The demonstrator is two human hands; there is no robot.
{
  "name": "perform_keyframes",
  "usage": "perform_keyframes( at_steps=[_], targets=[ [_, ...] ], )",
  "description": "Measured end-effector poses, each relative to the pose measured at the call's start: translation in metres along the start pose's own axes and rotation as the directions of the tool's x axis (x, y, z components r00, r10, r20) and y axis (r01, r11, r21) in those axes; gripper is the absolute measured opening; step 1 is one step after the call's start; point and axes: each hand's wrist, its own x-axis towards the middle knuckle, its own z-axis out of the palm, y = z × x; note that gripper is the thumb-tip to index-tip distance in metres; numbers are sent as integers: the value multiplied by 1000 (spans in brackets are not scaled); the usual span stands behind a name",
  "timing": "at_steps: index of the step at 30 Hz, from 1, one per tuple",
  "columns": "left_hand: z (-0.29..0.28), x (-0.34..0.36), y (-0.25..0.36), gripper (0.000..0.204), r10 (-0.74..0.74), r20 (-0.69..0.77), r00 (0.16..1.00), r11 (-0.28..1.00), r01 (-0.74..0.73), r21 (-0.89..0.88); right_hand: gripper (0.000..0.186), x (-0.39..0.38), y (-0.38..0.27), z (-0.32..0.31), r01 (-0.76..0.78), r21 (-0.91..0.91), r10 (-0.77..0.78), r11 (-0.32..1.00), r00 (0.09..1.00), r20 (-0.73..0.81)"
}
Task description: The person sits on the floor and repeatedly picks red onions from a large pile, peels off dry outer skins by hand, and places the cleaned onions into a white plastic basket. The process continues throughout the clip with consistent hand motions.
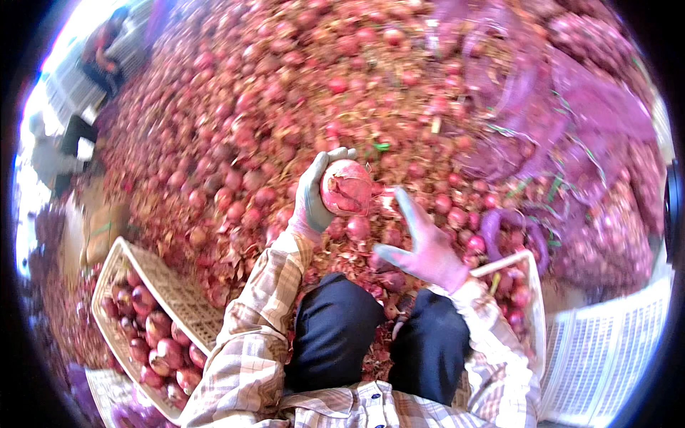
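Note:
My left hand [312,196], in a pale glove, is closed round a large red onion [347,187] with loose, peeling skin. It is held above the onion heap, in front of my knees. Just to the right is my right hand [427,246], also gloved, with its thumb and fingers spread and nothing seen between them. A small reddish bit shows between the onion and its fingertips; whether they touch it I cannot tell. Below both hands lie loose red onions [358,228] among dry skins.
A big heap of red onions [235,121] spreads ahead. Left of me stands a cream plastic crate [153,267] with onions inside; another crate [536,299] is at my right. Purple mesh sacks [599,93] lie at the right, above a white slatted crate [599,357]. Another person [103,53] sits far left.

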Motion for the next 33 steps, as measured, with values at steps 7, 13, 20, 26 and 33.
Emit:
perform_keyframes(
  at_steps=[7, 13, 20, 26, 33],
  targets=[
    [151, -20, -31, 61, -62, 430, 901, 838, -187, 513, 92, -31, -20, 7, 317, 573, 288, 756, 624, -726],
    [176, -65, -31, 88, -440, 464, 769, 841, 173, 513, 99, -80, -9, -19, 390, 595, 249, 703, 649, -719],
    [169, -86, -20, 92, -436, 434, 788, 785, 98, 611, 68, -95, -9, -19, 326, 422, 48, 846, 742, -669],
    [165, -83, -34, 63, -263, 412, 873, 739, -93, 668, 68, -91, -10, -25, 328, 336, -38, 883, 763, -646],
    [168, -85, -49, 31, -134, 248, 959, 867, -7, 499, 78, -81, -5, -15, 368, 399, 24, 840, 710, -704]
  ],
)
